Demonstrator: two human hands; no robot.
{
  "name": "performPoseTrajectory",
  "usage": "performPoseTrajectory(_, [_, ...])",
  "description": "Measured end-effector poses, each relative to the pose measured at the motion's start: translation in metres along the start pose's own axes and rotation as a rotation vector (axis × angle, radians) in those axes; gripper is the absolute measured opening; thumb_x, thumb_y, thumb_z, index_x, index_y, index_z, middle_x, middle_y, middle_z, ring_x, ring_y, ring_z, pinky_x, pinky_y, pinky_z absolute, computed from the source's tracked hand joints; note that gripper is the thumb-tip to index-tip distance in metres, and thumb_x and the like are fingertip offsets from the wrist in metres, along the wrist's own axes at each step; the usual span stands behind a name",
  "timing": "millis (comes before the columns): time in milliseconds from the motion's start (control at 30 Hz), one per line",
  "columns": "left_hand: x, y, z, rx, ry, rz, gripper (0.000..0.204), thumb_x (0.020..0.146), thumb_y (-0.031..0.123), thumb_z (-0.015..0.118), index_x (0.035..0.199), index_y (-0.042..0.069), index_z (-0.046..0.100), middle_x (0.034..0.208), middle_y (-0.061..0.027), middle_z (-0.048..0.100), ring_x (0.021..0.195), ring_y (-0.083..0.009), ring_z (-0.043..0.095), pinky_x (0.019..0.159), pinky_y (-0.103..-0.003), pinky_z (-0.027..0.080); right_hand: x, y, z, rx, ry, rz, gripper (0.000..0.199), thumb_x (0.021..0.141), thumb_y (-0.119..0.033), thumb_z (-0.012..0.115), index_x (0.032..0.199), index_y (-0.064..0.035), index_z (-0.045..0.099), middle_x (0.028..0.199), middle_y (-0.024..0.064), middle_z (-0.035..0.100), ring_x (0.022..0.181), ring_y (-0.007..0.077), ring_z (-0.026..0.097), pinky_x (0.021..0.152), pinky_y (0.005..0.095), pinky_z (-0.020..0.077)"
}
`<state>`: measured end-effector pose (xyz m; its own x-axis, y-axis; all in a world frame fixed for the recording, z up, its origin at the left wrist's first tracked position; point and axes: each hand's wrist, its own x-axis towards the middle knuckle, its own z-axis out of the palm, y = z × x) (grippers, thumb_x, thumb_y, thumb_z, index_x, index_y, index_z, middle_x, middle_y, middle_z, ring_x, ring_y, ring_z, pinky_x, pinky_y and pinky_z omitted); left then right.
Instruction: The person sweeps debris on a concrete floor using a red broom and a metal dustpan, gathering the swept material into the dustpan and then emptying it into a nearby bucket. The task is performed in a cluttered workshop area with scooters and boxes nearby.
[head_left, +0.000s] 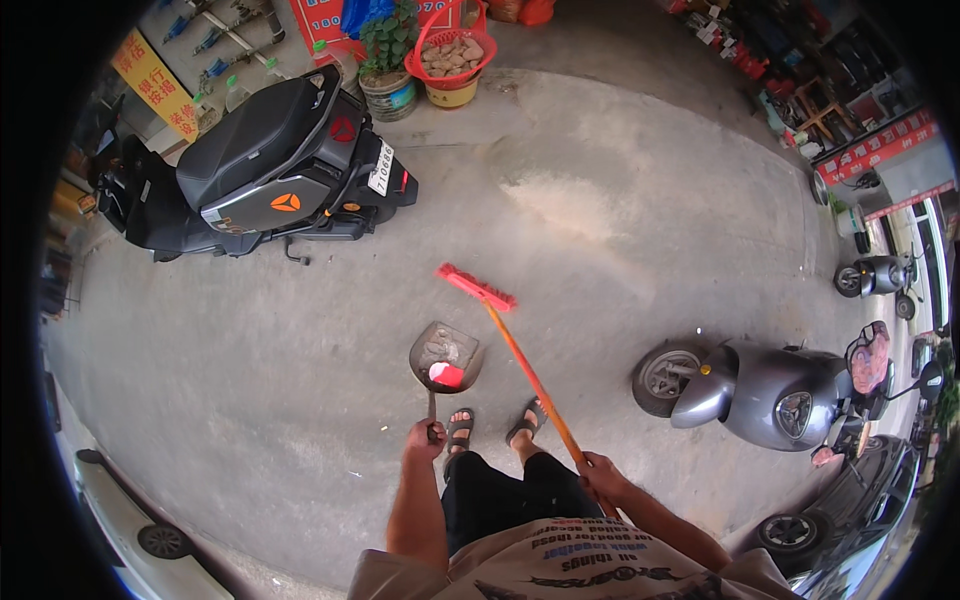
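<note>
My left hand (pixel 427 437) is closed round the short handle of a worn metal dustpan (pixel 428 352), held low in front of my feet. In the pan lie a red and white piece of litter (pixel 445 375) and some greyish dirt. My right hand (pixel 600 474) grips the orange wooden handle of a broom (pixel 540 390). The broom's red head (pixel 476 287) is beyond the dustpan, a little to its right and apart from it. Whether the bristles touch the ground cannot be told.
A black scooter (pixel 270 170) stands at the upper left, a grey scooter (pixel 770 390) at the right. Against the back are a potted plant (pixel 388 75) and a red basket of stones (pixel 452 57). Cars (pixel 150 530) flank the lower edges. Small litter (pixel 384 428) dots the concrete.
</note>
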<state>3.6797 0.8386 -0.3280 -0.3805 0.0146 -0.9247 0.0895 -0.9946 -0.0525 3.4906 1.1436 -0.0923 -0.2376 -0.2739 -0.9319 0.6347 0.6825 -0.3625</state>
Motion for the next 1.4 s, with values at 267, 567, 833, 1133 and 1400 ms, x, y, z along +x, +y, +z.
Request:
performPoseTrajectory(267, [0.014, 0.027, -0.025, 0.029, 0.004, -0.051, 0.013, 0.083, 0.011, 0.045, 0.071, 0.007, 0.042, 0.057, -0.0015, 0.043, 0.047, -0.0117, 0.040, 0.044, -0.024, 0.034, -0.058, 0.017, 0.049, -0.119, -0.064, 0.113, 0.031, 0.090, -0.027, 0.048, 0.110, -0.0034, 0.053, 0.063, -0.0025, 0.048, 0.051, 0.0061, 0.043, 0.046, 0.0199, 0.0354])
performPoseTrajectory(567, [-0.020, 0.051, -0.055, -0.052, -0.068, -0.120, 0.011, 0.084, 0.012, 0.045, 0.074, 0.007, 0.042, 0.060, -0.0017, 0.044, 0.048, -0.0114, 0.040, 0.045, -0.024, 0.032, -0.030, -0.035, 0.081, -0.445, 0.224, -0.116, 0.019, 0.087, -0.019, 0.045, 0.101, -0.0072, 0.049, 0.057, 0.0015, 0.046, 0.040, 0.0102, 0.042, 0.036, 0.0261, 0.0358])
performPoseTrajectory(833, [-0.012, 0.057, -0.094, 0.003, -0.013, -0.077, 0.015, 0.083, 0.014, 0.048, 0.070, 0.009, 0.043, 0.058, -0.0018, 0.044, 0.048, -0.0133, 0.042, 0.045, -0.026, 0.034, 0.049, -0.033, 0.110, -0.265, 0.150, -0.061, 0.011, 0.086, -0.018, 0.044, 0.088, -0.0072, 0.044, 0.056, -0.0001, 0.039, 0.038, 0.0090, 0.037, 0.034, 0.0266, 0.0336])
performPoseTrajectory(1133, [-0.009, 0.060, -0.108, 0.044, 0.022, -0.042, 0.013, 0.081, 0.011, 0.049, 0.069, 0.008, 0.044, 0.058, -0.0024, 0.045, 0.048, -0.0129, 0.042, 0.044, -0.026, 0.034, -0.086, 0.041, 0.101, -0.260, -0.021, 0.062, 0.035, 0.089, -0.028, 0.051, 0.116, -0.0050, 0.053, 0.072, 0.0004, 0.056, 0.064, 0.0064, 0.050, 0.055, 0.0214, 0.0405])
performPoseTrajectory(1400, [-0.051, 0.041, -0.140, 0.002, -0.066, -0.038, 0.014, 0.082, 0.011, 0.050, 0.070, 0.009, 0.043, 0.059, -0.0018, 0.045, 0.048, -0.0117, 0.042, 0.043, -0.025, 0.032, -0.105, 0.056, 0.096, -0.205, 0.086, 0.012, 0.023, 0.088, -0.019, 0.047, 0.107, -0.0053, 0.049, 0.061, 0.0022, 0.047, 0.043, 0.0088, 0.042, 0.039, 0.0245, 0.0352])
